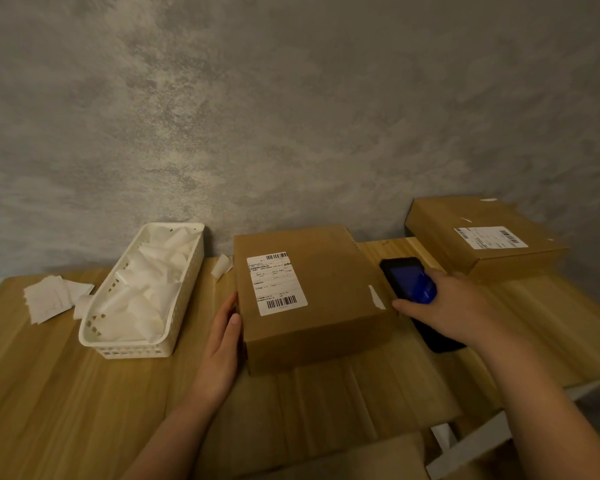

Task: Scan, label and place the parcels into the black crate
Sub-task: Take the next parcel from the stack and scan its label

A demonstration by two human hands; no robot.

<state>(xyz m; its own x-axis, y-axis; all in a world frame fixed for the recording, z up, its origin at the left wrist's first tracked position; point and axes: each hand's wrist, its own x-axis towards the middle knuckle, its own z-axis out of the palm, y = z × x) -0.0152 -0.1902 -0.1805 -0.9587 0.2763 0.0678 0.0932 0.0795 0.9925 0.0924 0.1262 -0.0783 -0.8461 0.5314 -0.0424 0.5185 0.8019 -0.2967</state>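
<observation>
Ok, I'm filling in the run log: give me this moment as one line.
left hand: flat against labelled parcel side | right hand: grips scanner beside parcel | second parcel: far right | crate: not visible

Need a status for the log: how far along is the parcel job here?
Done: the near parcel and the far parcel both carry a shipping label. In hand: left hand steadies the near parcel, right hand grips the scanner beside it. Left: crating; no black crate is in view.

Label (276, 283) text too small to read; scanner (409, 280) body mostly hidden under right hand (444, 306); bottom cardboard (361, 459) cropped by frame edge.
</observation>
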